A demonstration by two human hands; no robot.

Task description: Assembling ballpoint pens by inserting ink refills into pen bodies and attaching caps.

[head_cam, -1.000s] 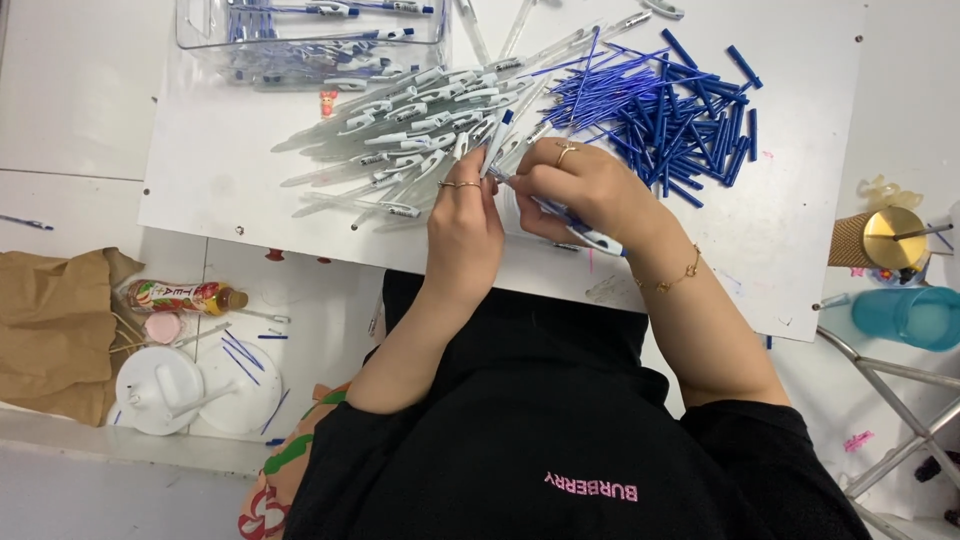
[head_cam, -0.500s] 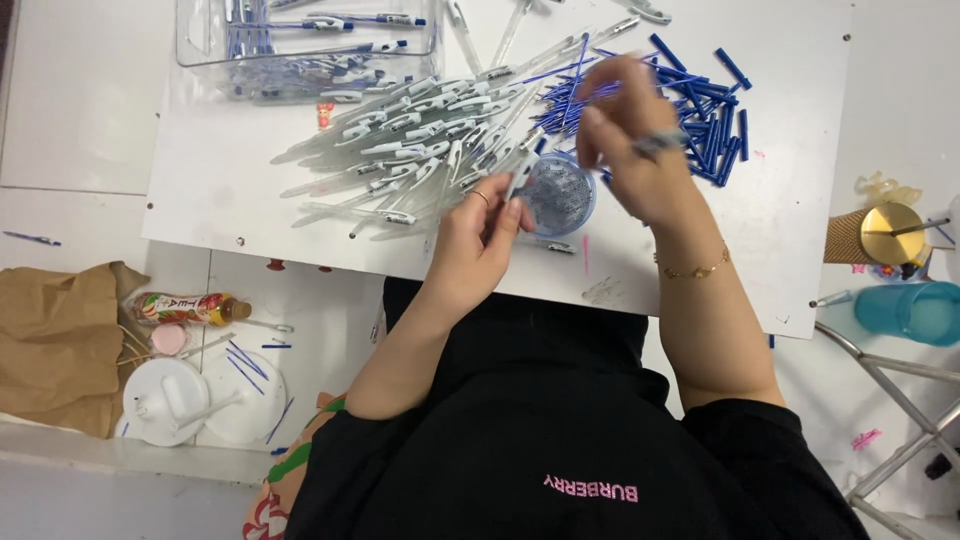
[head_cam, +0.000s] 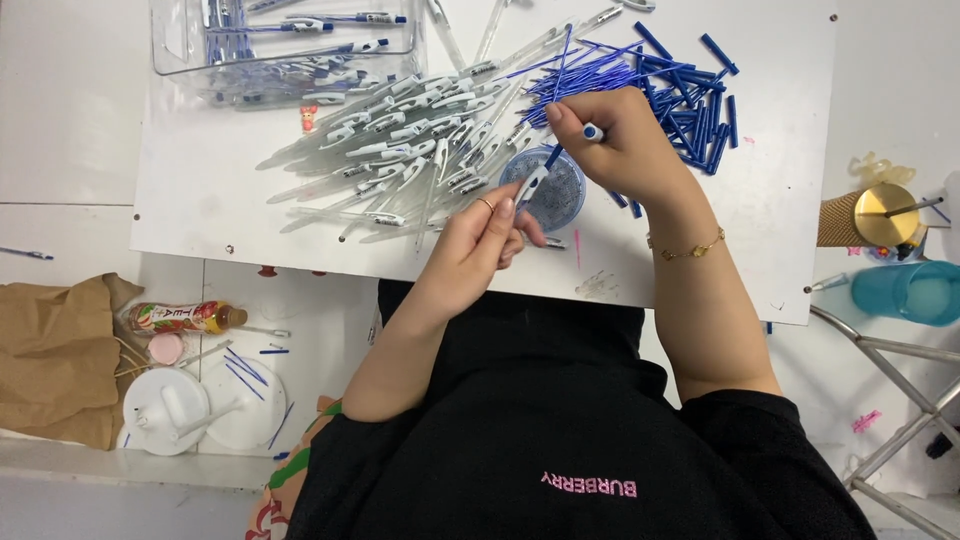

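Item: pen assembly, one unit in hand.

Left hand (head_cam: 480, 235): fingers pinched on a clear pen barrel (head_cam: 530, 185), tip tilted up and away, held just over a small round cup (head_cam: 552, 190) on the white board (head_cam: 200, 200).

Right hand (head_cam: 620, 145): closed on a blue refill (head_cam: 552, 155), its lower end meeting the barrel's open end; a blue cap-like piece shows between the fingers, kind unclear.

Step, as judged: refill being fed into barrel. Next move calls for lining the thin refill with the barrel's mouth and sliding it straight, both hands close and steady.

Surroundings:
- Heap of clear barrels (head_cam: 400, 150), left of the hands, touching the cup's near side.
- Heap of blue refills and caps (head_cam: 670, 90), beyond the right hand.
- Clear tray (head_cam: 285, 45) with finished pens, top left of board.
- Off the board: brown paper bag (head_cam: 50, 350), bottle (head_cam: 185, 318), white lids (head_cam: 205, 405), teal cup (head_cam: 905, 292), gold-topped roll (head_cam: 870, 215).

Obstructions: loose barrels crowd the left hand; the cup sits directly beneath the join.
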